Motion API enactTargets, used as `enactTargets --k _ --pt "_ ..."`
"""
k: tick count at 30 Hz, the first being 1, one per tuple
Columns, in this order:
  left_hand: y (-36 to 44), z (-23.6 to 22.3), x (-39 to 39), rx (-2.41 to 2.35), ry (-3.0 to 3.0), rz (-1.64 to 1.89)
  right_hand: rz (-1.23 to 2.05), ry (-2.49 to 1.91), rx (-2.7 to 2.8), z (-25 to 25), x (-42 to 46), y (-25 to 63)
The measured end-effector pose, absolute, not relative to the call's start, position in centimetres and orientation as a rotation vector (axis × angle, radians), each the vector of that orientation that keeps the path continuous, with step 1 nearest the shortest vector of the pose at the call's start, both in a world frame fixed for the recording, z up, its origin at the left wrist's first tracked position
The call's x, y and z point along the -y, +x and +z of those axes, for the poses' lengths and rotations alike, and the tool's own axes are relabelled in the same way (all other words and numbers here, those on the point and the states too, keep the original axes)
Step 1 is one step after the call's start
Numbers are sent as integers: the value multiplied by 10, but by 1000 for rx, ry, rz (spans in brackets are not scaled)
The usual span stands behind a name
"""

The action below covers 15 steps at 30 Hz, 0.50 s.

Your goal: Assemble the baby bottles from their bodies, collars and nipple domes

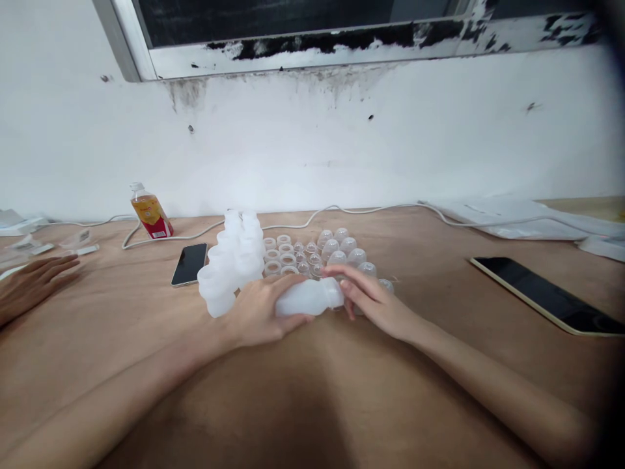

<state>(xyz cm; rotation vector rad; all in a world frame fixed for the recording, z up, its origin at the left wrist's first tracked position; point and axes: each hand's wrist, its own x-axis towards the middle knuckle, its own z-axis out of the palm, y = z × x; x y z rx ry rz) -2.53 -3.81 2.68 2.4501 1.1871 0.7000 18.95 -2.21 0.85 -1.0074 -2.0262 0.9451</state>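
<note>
My left hand (261,311) is closed around a white plastic bottle (305,298) lying on its side on the wooden table (312,391). My right hand (374,301) pinches at the bottle's neck end, fingers together; what they hold is hidden. Behind the left hand stands a row of several upright white bottles (233,260). Beyond the bottle lie several white ring caps (279,255) and clear dome caps (342,251).
A dark phone (189,263) lies left of the bottles, a small drink bottle (150,212) behind it. A tablet (547,294) lies at the right. A white cable (342,210) runs along the wall. Another person's hand (32,283) rests at the far left.
</note>
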Motion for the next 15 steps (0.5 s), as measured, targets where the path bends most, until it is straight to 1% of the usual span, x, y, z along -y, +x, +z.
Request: enactTargets --k 4,7,11,15 --pt "-24 32 36 -1147 2252 742 863 -824 2041 17 24 191" --pt "-23 31 39 -1123 2241 735 961 -969 1991 15 22 188" --pt "-21 27 43 -1143 2424 715 1096 -1077 1976 8 21 185" --pt "-20 28 41 -1132 2345 717 903 -1044 2070 13 22 189"
